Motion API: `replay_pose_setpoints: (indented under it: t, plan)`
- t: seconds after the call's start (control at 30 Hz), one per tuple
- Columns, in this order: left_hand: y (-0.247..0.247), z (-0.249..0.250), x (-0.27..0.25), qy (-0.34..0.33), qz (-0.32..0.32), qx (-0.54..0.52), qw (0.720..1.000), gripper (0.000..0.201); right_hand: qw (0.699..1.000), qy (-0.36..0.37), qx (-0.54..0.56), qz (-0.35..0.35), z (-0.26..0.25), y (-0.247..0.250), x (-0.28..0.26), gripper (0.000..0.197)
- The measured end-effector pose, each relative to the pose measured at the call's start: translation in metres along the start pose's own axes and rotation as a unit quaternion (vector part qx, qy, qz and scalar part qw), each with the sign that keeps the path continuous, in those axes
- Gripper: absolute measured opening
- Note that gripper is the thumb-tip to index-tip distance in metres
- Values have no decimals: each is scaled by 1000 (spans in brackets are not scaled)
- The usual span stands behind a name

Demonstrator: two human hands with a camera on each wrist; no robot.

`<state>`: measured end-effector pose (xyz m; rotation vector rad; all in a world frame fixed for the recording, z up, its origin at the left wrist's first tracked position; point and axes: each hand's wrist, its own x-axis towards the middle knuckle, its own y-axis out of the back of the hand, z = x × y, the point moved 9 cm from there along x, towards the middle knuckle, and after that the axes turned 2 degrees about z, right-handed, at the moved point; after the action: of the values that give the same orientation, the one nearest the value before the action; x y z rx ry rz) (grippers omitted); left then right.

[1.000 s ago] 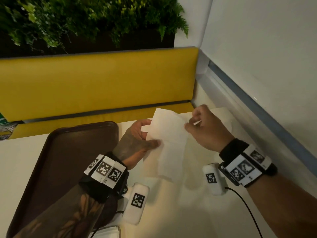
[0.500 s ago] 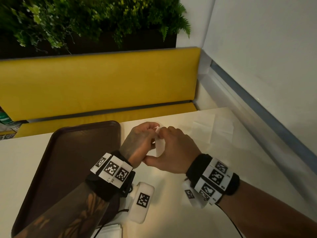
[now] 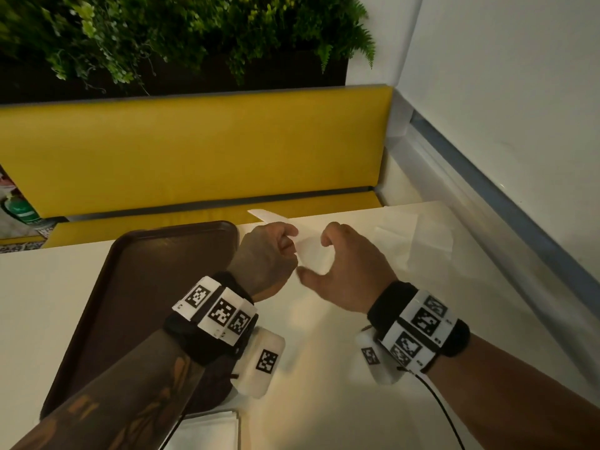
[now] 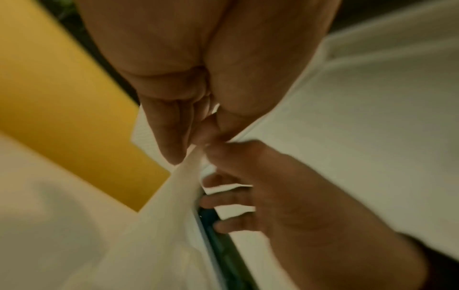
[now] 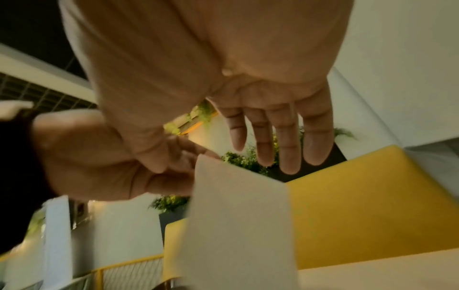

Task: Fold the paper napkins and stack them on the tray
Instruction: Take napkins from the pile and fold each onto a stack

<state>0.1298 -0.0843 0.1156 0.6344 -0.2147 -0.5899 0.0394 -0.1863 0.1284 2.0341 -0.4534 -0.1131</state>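
My left hand (image 3: 289, 241) pinches a folded white napkin (image 3: 311, 254) between thumb and fingers, just above the table beside the tray's far right corner. One corner of the napkin pokes up past the knuckles. In the left wrist view the left hand (image 4: 198, 141) pinches the napkin (image 4: 174, 215), which hangs down from the fingers. My right hand (image 3: 313, 256) hovers right next to the napkin with fingers loosely spread, holding nothing. The right wrist view shows the right hand (image 5: 216, 164) relaxed over the napkin (image 5: 238, 215). The dark brown tray (image 3: 146, 287) lies to the left.
Unfolded napkins (image 3: 415, 235) lie flat on the cream table (image 3: 324, 368) at the far right. A white paper stack (image 3: 207, 430) sits at the near edge by the tray. A yellow bench (image 3: 194, 151) runs behind the table and a wall (image 3: 503, 125) stands on the right.
The napkin was held spread between both hands, then the hands met and folded it. Now the right hand has let go and drawn slightly right; the left keeps the folded napkin.
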Motion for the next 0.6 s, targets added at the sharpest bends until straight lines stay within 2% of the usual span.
replay_pose_setpoints:
  t: [0.07,0.1,0.17,0.27,0.3,0.4,0.5,0.6]
  plan:
    - [-3,0,-2,2,-17,-13,1000,33,999,-4,-38,-8,-9,-9,0,66]
    - [-3,3,-3,-1,-14,-13,1000,32,998,-1,-64,-2,-13,-15,0,64]
    - [1,3,-4,-3,10,0,1000,32,995,7,-97,26,-18,-19,0,45]
    - [21,3,-9,-38,61,140,987,28,998,4,-32,49,-11,-11,1,14]
    - [28,1,-11,-52,67,183,979,25,999,11,-6,33,-8,-10,1,9]
    - [45,-10,-18,-66,55,237,968,16,997,45,46,-38,-6,-9,1,10]
    - [55,-28,-24,-60,15,263,963,14,990,27,101,-95,-1,-8,-1,11]
    - [69,-44,-34,-39,-22,213,976,16,978,-4,151,-143,2,-18,-7,13]
